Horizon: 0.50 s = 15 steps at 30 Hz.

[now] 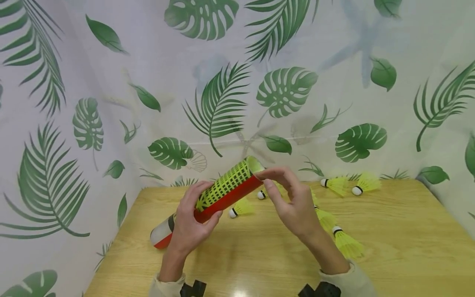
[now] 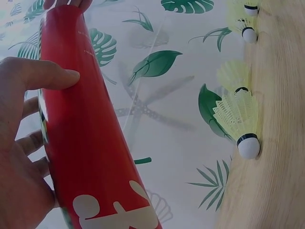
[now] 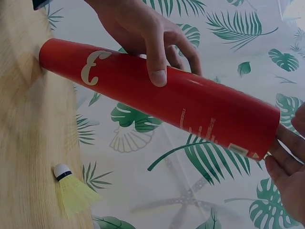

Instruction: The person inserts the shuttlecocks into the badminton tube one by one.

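A red and yellow-green shuttlecock tube [image 1: 231, 192] slants up to the right, its open mouth at the upper end. Its lower end is at the tabletop on the left. My left hand [image 1: 191, 220] grips the tube around its middle, the thumb lying along the red side [image 2: 90, 124]. At the mouth, my right hand [image 1: 293, 204] holds the rim, with fingers reaching into the opening and the thumb outside, as the right wrist view shows on the tube's red end [image 3: 228, 114]. The tube's inside is mostly hidden.
Several yellow shuttlecocks with white tips lie on the wooden table [image 1: 400, 222]. One shuttlecock [image 1: 239, 209] is just beyond the tube, another [image 1: 346, 243] lies beside my right forearm, and one [image 1: 365, 184] sits at the back. A leaf-patterned cloth [image 1: 230, 53] hangs behind the table.
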Each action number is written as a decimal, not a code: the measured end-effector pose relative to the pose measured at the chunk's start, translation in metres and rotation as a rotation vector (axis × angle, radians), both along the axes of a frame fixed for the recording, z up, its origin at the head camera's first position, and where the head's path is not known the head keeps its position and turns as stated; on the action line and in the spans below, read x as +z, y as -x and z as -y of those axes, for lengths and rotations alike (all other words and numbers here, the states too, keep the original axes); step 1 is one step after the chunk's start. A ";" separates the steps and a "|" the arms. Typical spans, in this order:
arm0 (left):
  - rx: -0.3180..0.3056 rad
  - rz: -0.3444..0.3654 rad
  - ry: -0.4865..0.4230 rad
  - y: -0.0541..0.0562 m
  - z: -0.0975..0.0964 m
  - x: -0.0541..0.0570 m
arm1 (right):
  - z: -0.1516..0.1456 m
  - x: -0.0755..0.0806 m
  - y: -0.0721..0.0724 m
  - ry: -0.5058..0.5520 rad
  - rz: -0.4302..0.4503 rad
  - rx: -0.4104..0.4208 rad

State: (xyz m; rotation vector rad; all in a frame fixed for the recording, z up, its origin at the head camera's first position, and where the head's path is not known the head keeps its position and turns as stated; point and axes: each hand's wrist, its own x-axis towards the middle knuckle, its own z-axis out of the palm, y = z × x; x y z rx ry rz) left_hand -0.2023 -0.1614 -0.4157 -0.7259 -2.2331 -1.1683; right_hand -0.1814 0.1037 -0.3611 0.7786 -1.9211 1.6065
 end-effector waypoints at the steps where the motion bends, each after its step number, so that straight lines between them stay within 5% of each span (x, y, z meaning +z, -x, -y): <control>1: -0.002 -0.003 -0.004 0.000 0.000 0.000 | -0.002 0.000 0.001 0.027 0.000 0.014; 8: -0.007 -0.017 -0.022 0.001 0.003 0.002 | -0.014 -0.011 0.010 0.120 0.020 -0.005; 15: 0.001 -0.027 -0.023 0.000 0.005 0.005 | -0.009 -0.049 0.036 0.117 0.150 -0.009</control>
